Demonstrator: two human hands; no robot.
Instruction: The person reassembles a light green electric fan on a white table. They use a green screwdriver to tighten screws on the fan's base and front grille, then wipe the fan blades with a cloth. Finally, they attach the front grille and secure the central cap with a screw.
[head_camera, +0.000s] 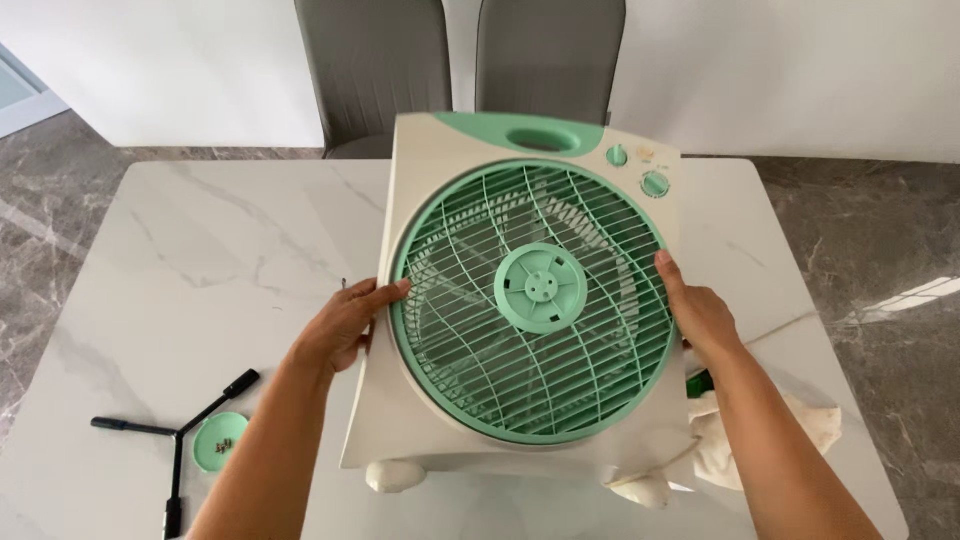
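A box fan (520, 300) lies tilted on the table (200, 260), left hand (345, 325) and right hand (700, 318) gripping its green grille (530, 300) at either rim — a slip could drop it onto the small cap of screws (220, 442) and Y-shaped wrench (178, 440) nearby; a cloth (800, 425) crowds the right.
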